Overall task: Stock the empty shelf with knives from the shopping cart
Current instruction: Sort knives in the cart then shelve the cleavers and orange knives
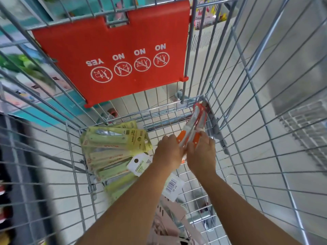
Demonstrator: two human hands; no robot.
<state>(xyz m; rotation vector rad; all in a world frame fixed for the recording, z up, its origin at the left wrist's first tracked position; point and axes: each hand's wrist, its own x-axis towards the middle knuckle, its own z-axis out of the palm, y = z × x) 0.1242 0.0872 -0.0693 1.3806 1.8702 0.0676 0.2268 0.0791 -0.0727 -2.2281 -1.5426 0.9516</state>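
Both my arms reach down into the wire shopping cart (247, 121). My left hand (168, 152) and my right hand (201, 154) together grip a bunch of packaged knives with orange handles (196, 124), whose far ends point up toward the cart's far right corner. To the left, on the cart floor, lies a fanned pile of several green packaged fruit knives (113, 149). A white hang tag (139, 163) and a barcode label (172, 186) lie near my left forearm.
A red plastic child-seat flap (113, 50) with YES/NO pictograms hangs on the cart's far wall. Pinkish packages (168, 223) lie under my arms at the near end. Store shelving shows through the wires at left and upper right; pale floor tiles lie below.
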